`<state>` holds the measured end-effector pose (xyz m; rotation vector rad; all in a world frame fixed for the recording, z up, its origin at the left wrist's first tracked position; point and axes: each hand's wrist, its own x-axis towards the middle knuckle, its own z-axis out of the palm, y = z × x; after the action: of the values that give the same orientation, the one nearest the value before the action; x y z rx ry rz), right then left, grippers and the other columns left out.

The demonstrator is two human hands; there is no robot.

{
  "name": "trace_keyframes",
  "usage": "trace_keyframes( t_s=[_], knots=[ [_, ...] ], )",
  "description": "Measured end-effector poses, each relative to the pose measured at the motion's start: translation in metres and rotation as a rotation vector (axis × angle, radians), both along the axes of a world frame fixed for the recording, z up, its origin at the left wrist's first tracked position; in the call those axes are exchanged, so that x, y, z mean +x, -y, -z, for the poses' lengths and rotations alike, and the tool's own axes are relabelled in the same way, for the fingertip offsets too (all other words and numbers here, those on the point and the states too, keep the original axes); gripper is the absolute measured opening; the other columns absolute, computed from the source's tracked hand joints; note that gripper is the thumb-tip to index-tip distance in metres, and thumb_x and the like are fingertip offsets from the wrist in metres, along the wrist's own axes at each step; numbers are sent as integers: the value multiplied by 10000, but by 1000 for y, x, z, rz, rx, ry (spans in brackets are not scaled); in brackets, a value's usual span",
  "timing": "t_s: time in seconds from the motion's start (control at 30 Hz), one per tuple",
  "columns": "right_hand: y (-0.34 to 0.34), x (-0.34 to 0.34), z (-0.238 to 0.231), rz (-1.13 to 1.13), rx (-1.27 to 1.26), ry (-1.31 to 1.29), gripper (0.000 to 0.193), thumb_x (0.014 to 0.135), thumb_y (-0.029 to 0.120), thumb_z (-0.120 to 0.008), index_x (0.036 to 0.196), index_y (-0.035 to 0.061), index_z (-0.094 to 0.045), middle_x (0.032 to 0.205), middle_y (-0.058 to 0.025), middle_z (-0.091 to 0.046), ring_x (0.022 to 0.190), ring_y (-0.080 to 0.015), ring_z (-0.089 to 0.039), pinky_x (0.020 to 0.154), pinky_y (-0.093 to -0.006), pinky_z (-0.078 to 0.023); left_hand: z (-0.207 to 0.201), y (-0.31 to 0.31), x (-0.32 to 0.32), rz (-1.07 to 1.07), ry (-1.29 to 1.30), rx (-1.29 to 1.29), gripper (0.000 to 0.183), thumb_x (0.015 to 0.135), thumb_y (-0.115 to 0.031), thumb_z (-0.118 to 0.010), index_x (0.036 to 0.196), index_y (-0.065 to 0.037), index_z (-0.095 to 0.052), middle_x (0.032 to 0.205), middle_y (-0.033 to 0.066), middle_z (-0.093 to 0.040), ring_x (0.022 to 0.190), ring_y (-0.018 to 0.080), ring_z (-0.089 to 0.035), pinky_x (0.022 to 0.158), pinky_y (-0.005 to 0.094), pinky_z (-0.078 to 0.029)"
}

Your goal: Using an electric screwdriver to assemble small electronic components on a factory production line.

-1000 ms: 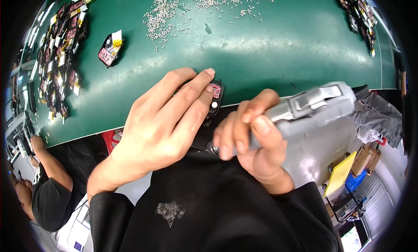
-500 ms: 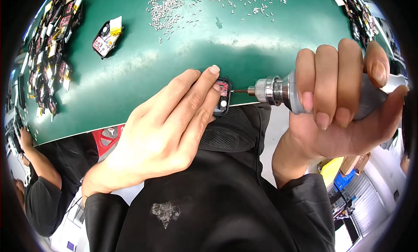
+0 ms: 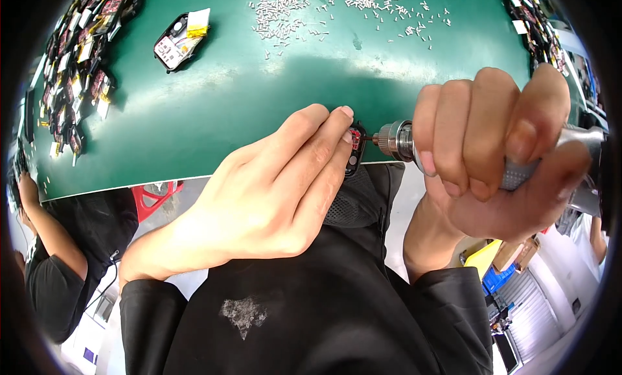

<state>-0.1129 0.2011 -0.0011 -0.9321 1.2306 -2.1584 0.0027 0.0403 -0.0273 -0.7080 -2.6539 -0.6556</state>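
Two hands (image 3: 275, 187) (image 3: 492, 138) at green table (image 3: 240, 90); pale floor (image 3: 403, 206) below.

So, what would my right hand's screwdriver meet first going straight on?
The screwdriver in your right hand would likely meet the small black casing first; whether its tip touches now is unclear.

Got a red plastic stool (image 3: 140, 203), a person in a black shirt (image 3: 55, 287) left of it, flat yellow panel (image 3: 480, 257) and brown cardboard boxes (image 3: 516, 254) way right.
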Motion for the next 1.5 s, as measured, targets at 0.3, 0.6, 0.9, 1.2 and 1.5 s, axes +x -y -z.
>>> trace_keyframes(
  t_s=[0.3, 0.6, 0.9, 1.2, 1.5],
  knots=[
    [38, 11, -2, -11, -15, -112, 215, 916, 208, -509, 796, 78, -387, 514, 38, -369, 373, -53, -303, 399, -233, -298, -5, 16, 11, -18, -68, -123, 402, 633, -63, -666, 985, 115, -590, 988, 221, -586, 908, 334, -577, 693, 365, -539],
    [-15, -17, -5, -52, -647, 307, 231, 903, 246, -591, 927, 81, -431, 436, 24, -426, 325, -72, -388, 362, -209, -363, -38, 65, 46, -463, 24, 47, 397, 659, 15, -699, 1038, 8, -582, 1070, 152, -594, 966, 315, -578, 836, 406, -472],
    [-25, 2, 31, 103, -553, 517, 223, 954, 291, -470, 924, 74, -429, 477, 38, -347, 366, -74, -323, 408, -240, -345, -38, 172, 31, -1088, -253, -521, 323, 874, -92, -567, 1181, 5, -545, 1259, 178, -498, 1163, 359, -444, 981, 428, -355],
    [-35, 4, 40, 164, -508, 579, 219, 953, 284, -454, 911, 70, -440, 481, 32, -349, 373, -80, -332, 411, -260, -343, -28, 55, -51, -498, -59, -167, 235, 680, 37, -689, 904, -2, -625, 933, 90, -567, 855, 262, -553, 688, 357, -469],
    [-39, 1, 41, 90, -540, 603, 205, 958, 270, -421, 911, 72, -436, 489, 29, -352, 380, -81, -336, 429, -262, -359, -17, 62, -67, -331, -131, -367, 165, 711, 44, -660, 830, 14, -550, 821, 91, -548, 729, 253, -542, 618, 353, -454]
  ],
)
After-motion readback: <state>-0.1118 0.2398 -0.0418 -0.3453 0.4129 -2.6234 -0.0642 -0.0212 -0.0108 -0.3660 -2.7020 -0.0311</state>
